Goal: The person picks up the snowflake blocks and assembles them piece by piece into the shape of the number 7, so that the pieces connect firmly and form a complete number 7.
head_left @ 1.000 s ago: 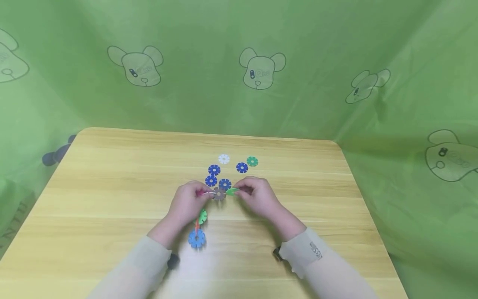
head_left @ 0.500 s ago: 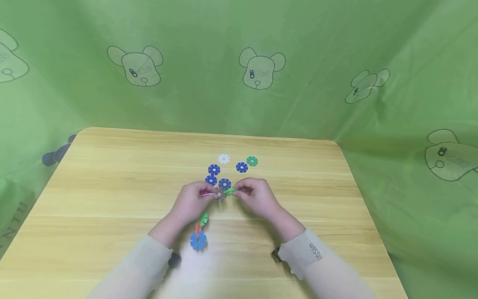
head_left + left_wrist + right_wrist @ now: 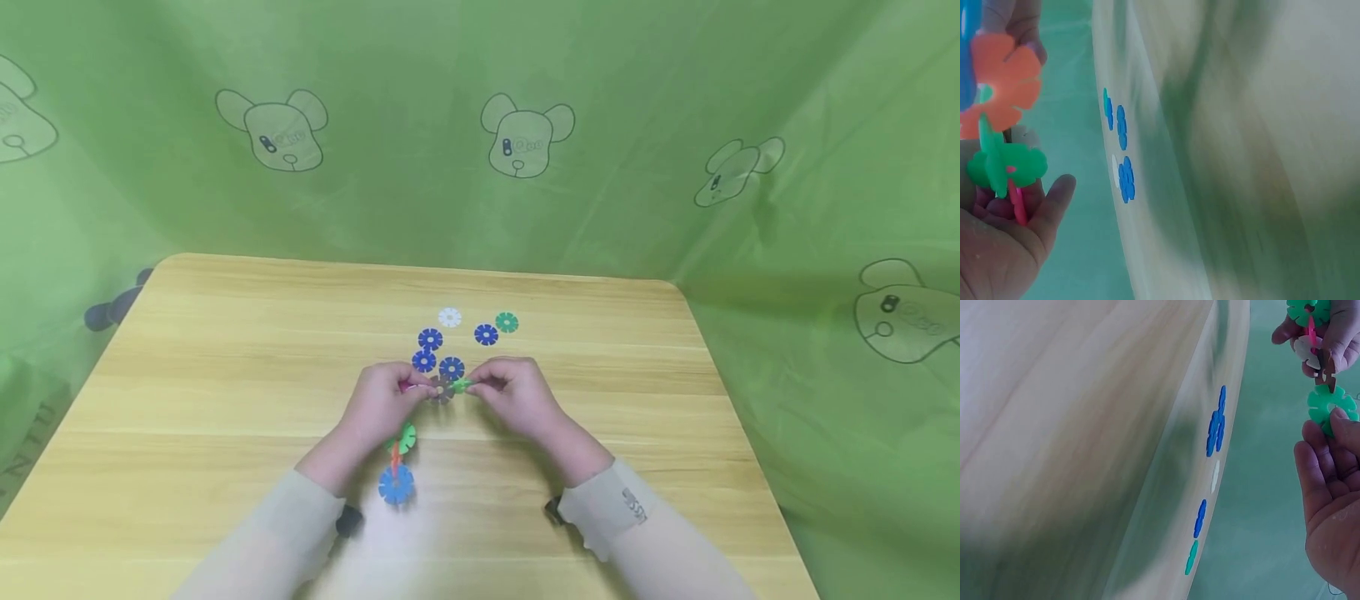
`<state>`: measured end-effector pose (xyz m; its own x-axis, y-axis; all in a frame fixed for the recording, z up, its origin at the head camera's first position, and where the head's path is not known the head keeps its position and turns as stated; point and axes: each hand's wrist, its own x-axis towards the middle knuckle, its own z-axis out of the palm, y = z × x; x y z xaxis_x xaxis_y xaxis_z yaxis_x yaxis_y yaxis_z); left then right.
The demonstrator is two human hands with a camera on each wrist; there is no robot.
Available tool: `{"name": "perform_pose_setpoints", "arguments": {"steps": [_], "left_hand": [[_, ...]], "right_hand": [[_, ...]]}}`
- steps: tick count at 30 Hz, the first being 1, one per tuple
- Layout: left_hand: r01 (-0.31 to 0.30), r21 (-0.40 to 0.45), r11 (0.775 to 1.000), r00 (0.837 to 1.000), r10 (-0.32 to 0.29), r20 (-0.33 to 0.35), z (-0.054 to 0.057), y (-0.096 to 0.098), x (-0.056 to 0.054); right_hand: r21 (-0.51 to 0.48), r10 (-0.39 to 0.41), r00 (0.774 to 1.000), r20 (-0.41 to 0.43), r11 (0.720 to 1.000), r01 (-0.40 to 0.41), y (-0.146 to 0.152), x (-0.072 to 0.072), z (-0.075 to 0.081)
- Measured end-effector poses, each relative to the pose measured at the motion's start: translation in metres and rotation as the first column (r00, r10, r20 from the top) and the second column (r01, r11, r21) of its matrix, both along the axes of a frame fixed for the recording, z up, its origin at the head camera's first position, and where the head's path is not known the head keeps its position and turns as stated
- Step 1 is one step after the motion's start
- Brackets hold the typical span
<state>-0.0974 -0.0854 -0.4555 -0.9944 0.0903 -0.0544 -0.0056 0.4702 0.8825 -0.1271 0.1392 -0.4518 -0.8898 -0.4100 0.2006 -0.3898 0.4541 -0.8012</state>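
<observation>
My left hand (image 3: 382, 398) grips a chain of slotted plastic snowflake discs near its upper end. From it dangle a green disc (image 3: 1029, 164), an orange disc (image 3: 1007, 69) and a light-blue disc (image 3: 392, 493). A pink disc (image 3: 1017, 206) and a white disc (image 3: 1304, 350) sit by the left fingers, and a brown disc (image 3: 437, 400) sticks out toward the right. Between thumb and fingers, my right hand (image 3: 517, 392) pinches another green disc (image 3: 1318, 400). Its edge meets the brown disc, slot side in.
Beyond the hands, several dark-blue discs (image 3: 431, 339), a white disc (image 3: 450, 317) and a teal-green disc (image 3: 507, 322) lie flat on the wooden table (image 3: 262, 350). A green curtain (image 3: 405, 192) printed with bear heads surrounds the table's back and sides.
The right hand's green disc has turned and shifted left, so that it now overlaps the brown disc's edge. My left hand has edged slightly right, and the dangling chain has swung a little.
</observation>
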Motion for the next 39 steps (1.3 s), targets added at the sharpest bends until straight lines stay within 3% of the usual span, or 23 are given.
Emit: {"name": "perform_pose_setpoints", "arguments": {"steps": [14, 19, 25, 34, 39], "left_hand": [[-0.003, 0.013, 1.000, 1.000, 0.003, -0.018, -0.0003, 0.0026, 0.0031], [0.073, -0.034, 0.997, 0.993, -0.076, -0.090, -0.0010, 0.0044, 0.0022], [0.138, -0.133, 0.981, 0.971, -0.161, -0.179, 0.0003, 0.0084, 0.0048], [0.069, -0.158, 0.985, 0.973, -0.101, -0.206, -0.0007, 0.0078, 0.0056], [0.049, -0.180, 0.982, 0.967, -0.092, -0.237, -0.0028, 0.0048, 0.0049]], "right_hand": [[-0.047, 0.017, 0.999, -0.030, 0.999, -0.018, -0.0035, 0.0055, -0.0007], [-0.034, 0.016, 0.999, -0.047, 0.999, -0.017, -0.0012, 0.0049, -0.0012], [-0.034, 0.022, 0.997, -0.070, 0.999, -0.024, -0.0029, 0.0061, -0.0003], [-0.049, 0.037, 0.996, -0.080, 0.998, -0.041, -0.0092, 0.0095, -0.0002], [0.018, 0.051, 0.999, 0.002, 0.999, -0.051, -0.0042, 0.0045, 0.0003]]}}
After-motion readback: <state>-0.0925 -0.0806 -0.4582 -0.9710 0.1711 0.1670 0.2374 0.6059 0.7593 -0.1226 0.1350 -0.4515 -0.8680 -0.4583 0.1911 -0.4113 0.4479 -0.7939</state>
